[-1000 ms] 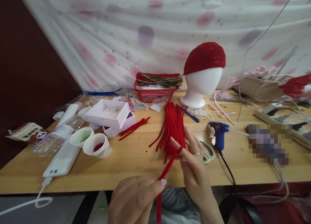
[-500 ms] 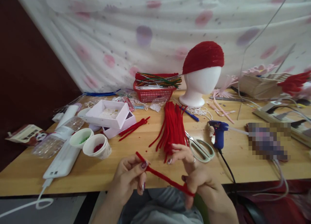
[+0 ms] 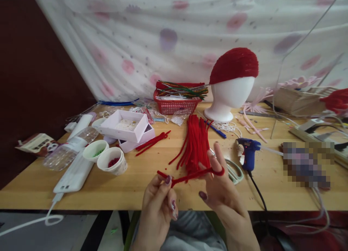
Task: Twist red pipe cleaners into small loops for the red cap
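A fuzzy red pipe cleaner (image 3: 187, 177) stretches between my two hands above the table's front part. Its left end is pinched between the thumb and fingers of my left hand (image 3: 160, 204), with a short tip sticking out past them. At the other end it bends across the fingers of my right hand (image 3: 221, 187), caught among them, while the thumb stands apart. Behind my right hand lies a thick bundle of red pipe cleaners (image 3: 196, 142). Scissors (image 3: 236, 171) with pale green handles are partly hidden by that hand.
A white foam head (image 3: 231, 98) wears a red cap (image 3: 236, 65). A blue glue gun (image 3: 248, 153) stands at the right. Left are paper cups (image 3: 112, 162) of beads, a white box (image 3: 123, 126) and a power strip (image 3: 72, 175). A red basket (image 3: 176, 106) sits behind.
The right end of the pipe cleaner has swung upward, with my right hand raised and its fingers extended. My left hand still pinches the other end. The view has shifted slightly left.
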`<state>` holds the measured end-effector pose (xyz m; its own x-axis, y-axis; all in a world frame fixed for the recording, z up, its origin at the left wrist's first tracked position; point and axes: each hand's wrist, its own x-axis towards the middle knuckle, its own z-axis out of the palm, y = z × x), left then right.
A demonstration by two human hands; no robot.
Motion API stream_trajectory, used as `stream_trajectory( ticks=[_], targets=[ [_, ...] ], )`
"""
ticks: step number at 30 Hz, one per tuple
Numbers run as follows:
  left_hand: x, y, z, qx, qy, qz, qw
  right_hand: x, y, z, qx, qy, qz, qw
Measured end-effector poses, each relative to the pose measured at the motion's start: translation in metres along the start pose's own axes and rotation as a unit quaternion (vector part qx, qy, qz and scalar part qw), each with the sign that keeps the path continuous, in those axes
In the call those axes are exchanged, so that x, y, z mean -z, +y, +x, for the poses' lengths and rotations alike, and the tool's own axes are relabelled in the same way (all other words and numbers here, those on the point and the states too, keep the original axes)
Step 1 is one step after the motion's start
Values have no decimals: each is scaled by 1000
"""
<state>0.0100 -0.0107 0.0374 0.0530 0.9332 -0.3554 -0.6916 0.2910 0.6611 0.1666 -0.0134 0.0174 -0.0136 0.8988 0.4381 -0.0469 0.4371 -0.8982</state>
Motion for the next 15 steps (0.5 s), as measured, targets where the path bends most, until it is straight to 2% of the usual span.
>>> stream_trajectory(
  ticks=[2, 5, 7, 9, 12, 15],
  targets=[
    [-3, -3, -9, -86, 14, 49, 995, 0, 0, 1, 23, 63, -185, 980],
    [-5, -5, -21, -185, 23, 99, 977, -3, -1, 2, 97, 134, -417, 894],
    [-4, -1, -24, -204, 26, 109, 973, -5, -3, 2, 128, 158, -496, 844],
    [-2, 6, -22, -187, 34, 103, 976, -4, -3, 1, 143, 170, -528, 820],
    [2, 19, -11, -140, 32, 70, 987, 3, -4, -2, 167, 149, -516, 827],
    [7, 26, 4, -98, 22, 39, 994, 14, -4, -3, 162, 71, -422, 889]
  ],
)
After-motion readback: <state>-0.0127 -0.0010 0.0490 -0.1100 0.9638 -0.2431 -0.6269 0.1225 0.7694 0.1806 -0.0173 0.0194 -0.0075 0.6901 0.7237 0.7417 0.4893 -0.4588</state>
